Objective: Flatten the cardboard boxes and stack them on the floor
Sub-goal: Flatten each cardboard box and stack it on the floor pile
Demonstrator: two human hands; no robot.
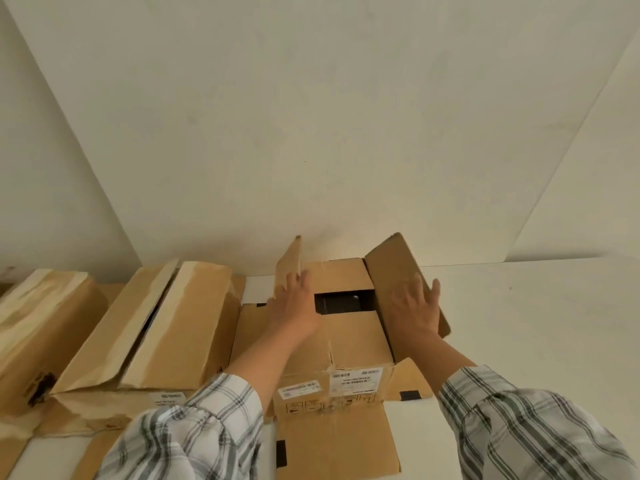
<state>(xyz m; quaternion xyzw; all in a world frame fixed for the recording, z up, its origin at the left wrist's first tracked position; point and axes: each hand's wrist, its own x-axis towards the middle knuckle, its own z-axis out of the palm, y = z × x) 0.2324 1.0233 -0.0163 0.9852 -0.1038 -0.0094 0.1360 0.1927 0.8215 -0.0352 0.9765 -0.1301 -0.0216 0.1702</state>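
Evidently early: both hands, left hand (294,306) and right hand (414,313), press open-palmed on the side flaps of an upright brown cardboard box (346,344) on the white floor (536,323); two neighbouring brown boxes (173,327) remain unflattened, nothing stacked.

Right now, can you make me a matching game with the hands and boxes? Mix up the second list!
Things:
1. left hand
2. right hand
3. middle box
4. box with white labels

Places or states:
A. lying to the left, not touched
B. on the slanted flap at the right
C. on the upright flap
D. under both hands, dark gap on top

Pairs: 1-C, 2-B, 3-A, 4-D
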